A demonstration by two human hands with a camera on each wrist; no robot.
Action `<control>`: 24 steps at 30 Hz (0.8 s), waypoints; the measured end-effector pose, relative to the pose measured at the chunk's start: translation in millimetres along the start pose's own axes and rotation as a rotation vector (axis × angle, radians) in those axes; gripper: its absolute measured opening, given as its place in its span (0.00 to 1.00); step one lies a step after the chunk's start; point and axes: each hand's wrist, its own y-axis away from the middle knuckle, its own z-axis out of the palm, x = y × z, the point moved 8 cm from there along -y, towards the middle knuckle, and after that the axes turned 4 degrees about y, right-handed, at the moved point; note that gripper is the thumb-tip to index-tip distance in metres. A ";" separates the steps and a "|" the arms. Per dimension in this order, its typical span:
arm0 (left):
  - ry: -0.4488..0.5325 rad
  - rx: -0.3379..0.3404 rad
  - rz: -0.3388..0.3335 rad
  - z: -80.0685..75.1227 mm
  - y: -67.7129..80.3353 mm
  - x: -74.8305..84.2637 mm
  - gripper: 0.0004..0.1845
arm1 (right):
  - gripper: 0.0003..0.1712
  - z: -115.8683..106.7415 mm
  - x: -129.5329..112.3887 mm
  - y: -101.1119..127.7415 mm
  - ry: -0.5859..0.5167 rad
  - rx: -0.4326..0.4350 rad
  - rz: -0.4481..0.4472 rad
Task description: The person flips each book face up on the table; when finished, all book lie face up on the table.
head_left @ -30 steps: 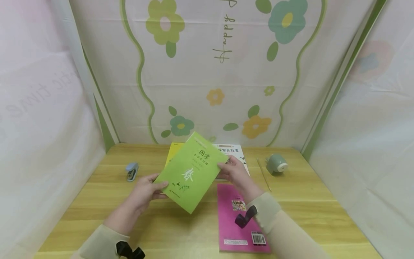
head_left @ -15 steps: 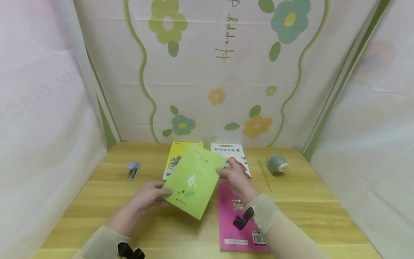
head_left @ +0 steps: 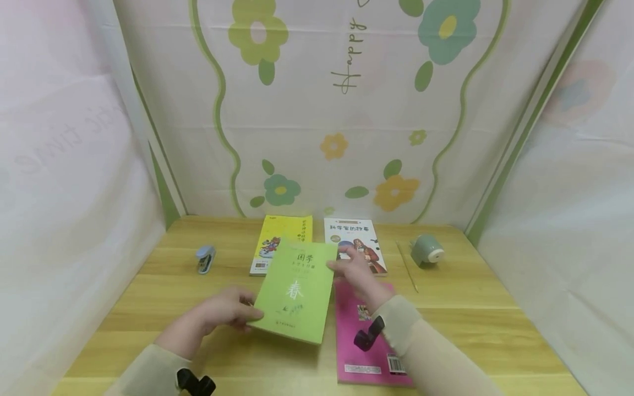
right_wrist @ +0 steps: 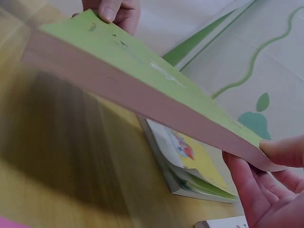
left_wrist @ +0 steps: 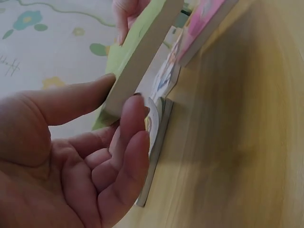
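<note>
A green book point(head_left: 297, 294) is held above the table between both hands, its cover facing up. My left hand point(head_left: 228, 309) pinches its lower left corner, thumb on the cover and fingers beneath. At the upper right corner my right hand point(head_left: 358, 272) grips it the same way, as the right wrist view shows with the thumb on top. The book's thick page edge point(right_wrist: 133, 95) hangs clear of the wood there. Below my right wrist lies a pink book point(head_left: 364, 352), partly covered by the arm.
Behind the green book lie a yellow book point(head_left: 284, 236) and a white book point(head_left: 354, 236), side by side. A blue stapler point(head_left: 205, 258) is at the left of the table point(head_left: 124, 330). To the right are a thin pencil-like stick point(head_left: 407, 267) and a grey-green pencil sharpener point(head_left: 427, 250).
Both hands have brought the green book lower and nearer, and turned it from a slant to almost straight. More of the yellow and white books shows behind it.
</note>
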 end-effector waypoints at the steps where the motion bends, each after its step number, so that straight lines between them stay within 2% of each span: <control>1: -0.011 -0.009 -0.005 0.7 0.8 -1.0 0.13 | 0.27 1.9 2.3 -0.2 0.010 -0.001 0.004; 5: -0.045 -0.036 -0.030 2.6 4.1 -5.9 0.12 | 0.29 10.1 16.1 -3.0 0.039 -0.013 0.026; 12: -0.098 -0.078 -0.070 4.6 10.6 -15.8 0.09 | 0.33 31.2 27.6 -3.6 0.087 -0.134 0.019; 17: -0.129 -0.142 -0.098 4.7 14.9 -24.6 0.08 | 0.34 45.2 34.1 0.0 0.106 -0.221 0.049; 24: -0.141 -0.180 -0.114 3.6 21.9 -35.8 0.09 | 0.36 58.8 43.4 5.6 0.096 -0.279 0.092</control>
